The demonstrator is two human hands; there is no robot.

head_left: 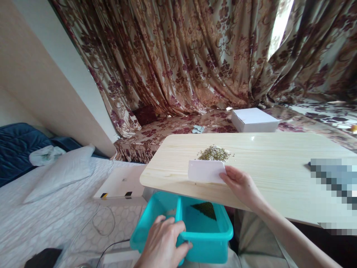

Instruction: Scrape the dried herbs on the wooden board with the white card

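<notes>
A white rectangular card (205, 171) is pinched at its right end by my right hand (241, 186), over the pale wooden tabletop (281, 160). Just beyond the card lies a loose pile of small green grains (213, 153), mixed with some white ones. Below the table's near edge is a turquoise bin (208, 247) split by a divider. My left hand (166, 241) grips the bin's near rim at that divider, thumb outside. Dark green grains (206, 209) are heaped in the right compartment. My hand partly hides the left compartment, where a little pale material shows.
A white box (255, 120) stands behind the table on a floral-covered surface, near a small grey-blue cloth (198, 129). At left, a bed holds a pillow (63, 173), a white flat box (122, 182) and cables. A blurred-out object (334, 178) lies on the table's right.
</notes>
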